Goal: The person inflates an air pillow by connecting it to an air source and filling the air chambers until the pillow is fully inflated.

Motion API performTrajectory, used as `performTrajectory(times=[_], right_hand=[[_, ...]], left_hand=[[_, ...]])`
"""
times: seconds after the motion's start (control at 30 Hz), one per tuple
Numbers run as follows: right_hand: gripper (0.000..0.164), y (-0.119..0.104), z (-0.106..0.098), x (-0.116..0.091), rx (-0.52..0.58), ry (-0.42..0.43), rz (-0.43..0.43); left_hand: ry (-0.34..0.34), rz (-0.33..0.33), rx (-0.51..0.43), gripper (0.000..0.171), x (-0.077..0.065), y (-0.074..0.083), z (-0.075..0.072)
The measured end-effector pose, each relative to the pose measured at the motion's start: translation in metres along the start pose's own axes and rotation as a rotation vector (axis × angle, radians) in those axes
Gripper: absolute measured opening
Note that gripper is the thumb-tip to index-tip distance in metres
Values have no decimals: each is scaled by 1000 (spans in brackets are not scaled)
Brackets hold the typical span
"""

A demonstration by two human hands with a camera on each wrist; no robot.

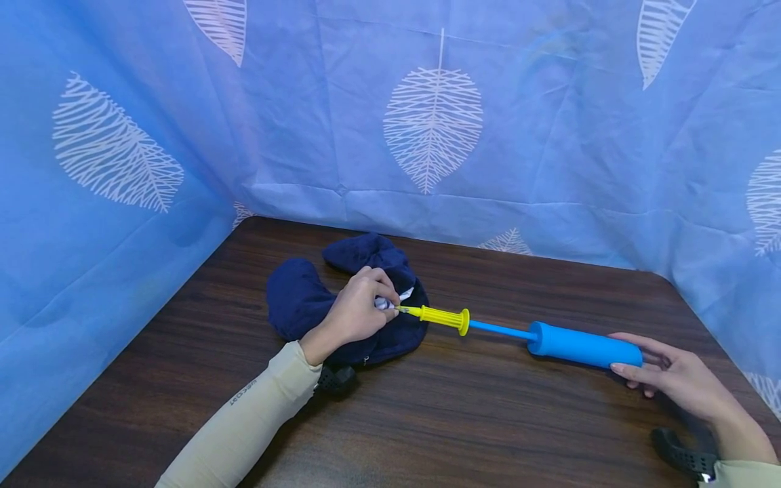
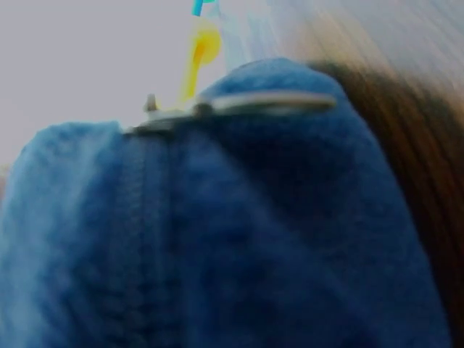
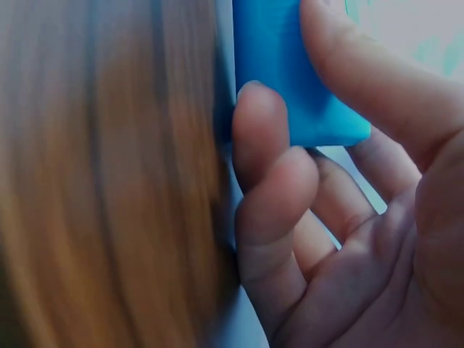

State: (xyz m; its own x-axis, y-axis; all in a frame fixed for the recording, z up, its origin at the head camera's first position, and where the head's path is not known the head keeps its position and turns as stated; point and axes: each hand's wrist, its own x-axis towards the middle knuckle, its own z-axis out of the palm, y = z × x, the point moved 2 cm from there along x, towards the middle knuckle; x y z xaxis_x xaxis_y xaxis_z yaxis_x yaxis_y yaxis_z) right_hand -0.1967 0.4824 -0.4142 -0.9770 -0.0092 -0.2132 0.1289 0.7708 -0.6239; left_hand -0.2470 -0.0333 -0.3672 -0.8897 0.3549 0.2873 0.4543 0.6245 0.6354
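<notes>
- Blue leaf-print cloth [image 1: 549,135] behind dk wood-grain worktop [image 1: 488,420].
- Navy U-shaped soft-fabric pillow [image 1: 299,298] on worktop, L of ctr.
- Blue plastic cyl. pump [image 1: 586,346] w/ yellow handle [image 1: 444,318], R of pillow, yellow tip [image 1: 411,311] twd it.
- L hand's grip [image 1: 356,306] pinches whitish piece [image 1: 384,303] at tip.
- R hand's grip [image 1: 683,376] holds pump's rear end, thumb opp. fingers.

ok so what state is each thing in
Navy curved fabric cushion: creased, on the dark wood-grain table
Blue cylindrical pump barrel: thin blue rod extended
Yellow ribbed handle: at the rod's end
Left hand: pinching a pale piece
Right hand: holding the barrel's rodless end
</notes>
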Motion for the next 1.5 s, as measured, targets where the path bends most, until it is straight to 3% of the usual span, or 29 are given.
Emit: performTrajectory(times=[0.23,0.6,0.97,1.2,1.5], right_hand=[[68,-20,11,5,47,-21,-68],[70,-58,36,12,47,-17,-139],[69,-89,58,13,75,-19,-156],[68,-88,60,13,77,-14,-151],[69,-68,49,11,57,-21,-127]], left_hand=[[-2,-2,5,8,0,-1,0],[-12,-5,15,9,-1,-1,1],[-18,-13,35,9,-2,-1,4],[-23,-10,38,9,-2,0,3],[-24,-23,33,10,-1,2,4]])
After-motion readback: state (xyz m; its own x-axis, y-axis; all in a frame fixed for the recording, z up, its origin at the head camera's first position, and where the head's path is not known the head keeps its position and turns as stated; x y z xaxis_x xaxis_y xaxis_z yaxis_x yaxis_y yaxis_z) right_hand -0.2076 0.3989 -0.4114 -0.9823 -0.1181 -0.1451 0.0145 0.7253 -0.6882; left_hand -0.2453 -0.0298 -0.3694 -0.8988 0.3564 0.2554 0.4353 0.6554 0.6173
